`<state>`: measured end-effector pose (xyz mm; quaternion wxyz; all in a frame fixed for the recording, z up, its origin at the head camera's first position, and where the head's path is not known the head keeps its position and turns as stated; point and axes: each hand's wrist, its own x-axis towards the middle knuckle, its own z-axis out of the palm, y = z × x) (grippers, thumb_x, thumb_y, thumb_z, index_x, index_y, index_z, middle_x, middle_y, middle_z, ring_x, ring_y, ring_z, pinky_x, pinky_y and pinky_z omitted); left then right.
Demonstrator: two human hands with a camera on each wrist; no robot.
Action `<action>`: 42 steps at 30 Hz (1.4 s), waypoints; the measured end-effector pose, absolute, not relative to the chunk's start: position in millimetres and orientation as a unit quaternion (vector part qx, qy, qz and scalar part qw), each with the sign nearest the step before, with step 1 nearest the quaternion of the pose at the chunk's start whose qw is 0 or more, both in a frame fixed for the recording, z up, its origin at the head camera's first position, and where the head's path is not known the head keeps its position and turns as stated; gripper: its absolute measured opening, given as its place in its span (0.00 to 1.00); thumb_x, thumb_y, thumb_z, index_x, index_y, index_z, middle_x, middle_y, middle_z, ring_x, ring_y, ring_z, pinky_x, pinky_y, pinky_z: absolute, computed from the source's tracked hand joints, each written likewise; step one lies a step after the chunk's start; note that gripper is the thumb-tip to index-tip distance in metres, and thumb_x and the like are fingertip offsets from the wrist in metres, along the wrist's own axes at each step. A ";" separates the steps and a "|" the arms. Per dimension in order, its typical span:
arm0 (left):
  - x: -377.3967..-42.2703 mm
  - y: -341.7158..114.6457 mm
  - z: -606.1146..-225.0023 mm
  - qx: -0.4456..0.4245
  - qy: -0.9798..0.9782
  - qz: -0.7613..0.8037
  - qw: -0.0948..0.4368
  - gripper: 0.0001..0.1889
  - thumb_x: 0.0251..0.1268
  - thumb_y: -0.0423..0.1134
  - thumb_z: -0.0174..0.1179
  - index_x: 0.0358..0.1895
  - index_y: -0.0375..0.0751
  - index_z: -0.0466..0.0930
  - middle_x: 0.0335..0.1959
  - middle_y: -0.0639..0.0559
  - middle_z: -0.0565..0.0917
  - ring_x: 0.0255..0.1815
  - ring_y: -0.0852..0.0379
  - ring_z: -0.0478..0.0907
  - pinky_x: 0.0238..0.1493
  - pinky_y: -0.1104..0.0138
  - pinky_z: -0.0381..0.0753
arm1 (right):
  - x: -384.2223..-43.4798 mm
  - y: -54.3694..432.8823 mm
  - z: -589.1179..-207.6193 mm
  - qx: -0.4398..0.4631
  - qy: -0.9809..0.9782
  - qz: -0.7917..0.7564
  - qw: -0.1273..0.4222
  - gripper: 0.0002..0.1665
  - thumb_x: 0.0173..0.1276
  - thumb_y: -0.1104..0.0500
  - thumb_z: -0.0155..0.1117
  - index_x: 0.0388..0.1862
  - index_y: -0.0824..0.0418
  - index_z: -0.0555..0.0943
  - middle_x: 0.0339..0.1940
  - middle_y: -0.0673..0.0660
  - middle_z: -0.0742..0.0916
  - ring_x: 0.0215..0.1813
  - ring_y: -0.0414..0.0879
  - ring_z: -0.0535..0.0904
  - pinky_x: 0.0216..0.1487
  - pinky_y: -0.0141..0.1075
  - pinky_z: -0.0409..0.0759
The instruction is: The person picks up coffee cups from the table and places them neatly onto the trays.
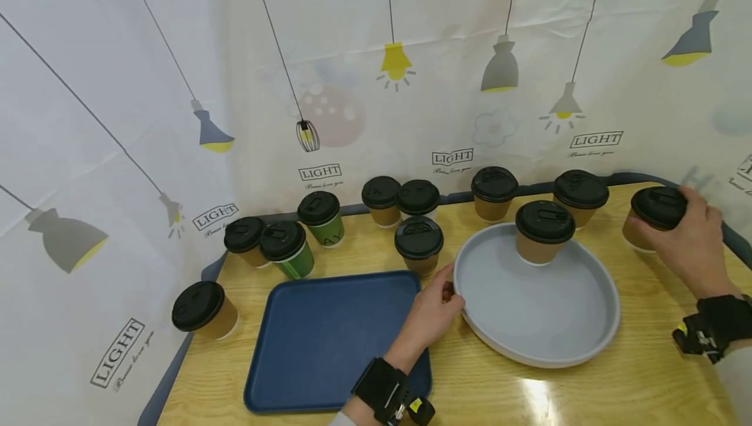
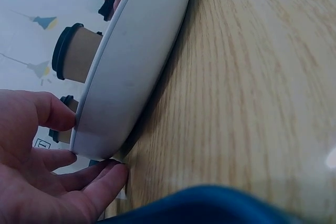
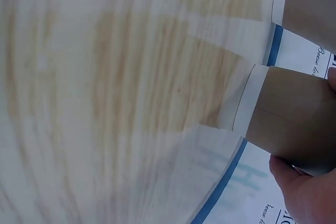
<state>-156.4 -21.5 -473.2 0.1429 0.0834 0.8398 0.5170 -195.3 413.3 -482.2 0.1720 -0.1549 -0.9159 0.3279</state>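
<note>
Yellowish wood grain was spread across the table (image 1: 658, 374), and a bright patch of light was reflected near its front. To the left, a dark blue tray (image 1: 337, 341) was laid flat. Beside it, a round grey tray (image 1: 534, 321) was held at its left rim by the partly curled fingers of the left hand (image 1: 429, 312); towards its back, a lidded cup (image 1: 536, 250) was placed. Farther right, near the table's back edge, a brown cup (image 1: 637, 233) was gripped between the thumb and fingers of the right hand (image 1: 696, 246). Other black-lidded cups (image 1: 418, 259) were scattered along the back and left. Beyond, pale cloth (image 1: 352, 2), printed with hanging lamps and "LIGHT", was hung.
</note>
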 end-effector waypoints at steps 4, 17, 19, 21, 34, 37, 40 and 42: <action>-156.6 -20.0 -475.2 0.087 0.841 0.515 0.142 0.33 0.72 0.40 0.57 0.80 0.53 0.65 0.53 0.56 0.84 0.51 0.59 0.80 0.48 0.62 0.77 | -198.6 430.0 -499.3 -0.159 -0.915 0.324 0.183 0.63 0.72 0.35 0.62 0.87 0.59 0.37 0.75 0.85 0.50 0.67 0.87 0.54 0.58 0.78 0.59; -155.3 -17.7 -471.5 0.092 0.841 0.514 0.140 0.33 0.73 0.40 0.56 0.80 0.52 0.65 0.53 0.55 0.85 0.51 0.58 0.80 0.48 0.63 0.76 | -153.5 390.7 -437.1 -0.130 -0.921 0.309 0.200 0.58 0.72 0.48 0.68 0.85 0.69 0.43 0.75 0.86 0.53 0.65 0.87 0.59 0.56 0.78 0.64; -155.6 -18.0 -472.0 0.092 0.842 0.513 0.139 0.33 0.73 0.41 0.56 0.80 0.53 0.65 0.54 0.55 0.85 0.52 0.58 0.80 0.48 0.62 0.77 | -149.7 385.8 -432.8 -0.114 -0.920 0.312 0.209 0.58 0.72 0.50 0.69 0.84 0.70 0.45 0.76 0.85 0.55 0.67 0.86 0.59 0.59 0.78 0.63; -155.9 -18.6 -472.5 0.093 0.842 0.513 0.138 0.33 0.73 0.41 0.56 0.80 0.53 0.65 0.54 0.54 0.85 0.53 0.57 0.80 0.49 0.62 0.77 | -146.3 381.2 -429.0 -0.097 -0.918 0.317 0.217 0.58 0.70 0.52 0.71 0.84 0.70 0.47 0.76 0.84 0.57 0.70 0.85 0.58 0.62 0.77 0.61; -157.8 -21.4 -476.5 0.096 0.846 0.506 0.137 0.33 0.73 0.41 0.56 0.81 0.51 0.64 0.53 0.54 0.85 0.51 0.58 0.80 0.48 0.62 0.76 | -123.1 349.7 -412.0 -0.049 -0.925 0.315 0.209 0.61 0.66 0.54 0.77 0.85 0.67 0.49 0.76 0.83 0.59 0.72 0.83 0.56 0.63 0.77 0.58; -158.0 -21.9 -476.9 0.097 0.847 0.504 0.138 0.33 0.73 0.41 0.56 0.81 0.51 0.64 0.53 0.54 0.84 0.50 0.59 0.79 0.47 0.63 0.76 | -119.0 343.8 -411.6 -0.033 -0.921 0.326 0.211 0.61 0.63 0.56 0.78 0.85 0.67 0.50 0.76 0.82 0.60 0.73 0.82 0.55 0.63 0.78 0.57; -158.3 -22.3 -477.2 0.100 0.846 0.506 0.138 0.33 0.73 0.40 0.56 0.80 0.51 0.64 0.52 0.54 0.84 0.48 0.59 0.79 0.46 0.63 0.75 | -116.1 336.8 -412.8 -0.012 -0.916 0.339 0.215 0.61 0.60 0.59 0.80 0.84 0.69 0.53 0.74 0.82 0.62 0.71 0.82 0.58 0.63 0.77 0.58; -158.3 -22.3 -477.3 0.100 0.845 0.507 0.137 0.33 0.73 0.40 0.56 0.80 0.51 0.64 0.51 0.55 0.84 0.47 0.59 0.79 0.45 0.64 0.75 | -114.2 332.5 -414.8 0.000 -0.913 0.347 0.214 0.61 0.59 0.60 0.81 0.83 0.70 0.54 0.72 0.83 0.64 0.69 0.82 0.59 0.62 0.76 0.59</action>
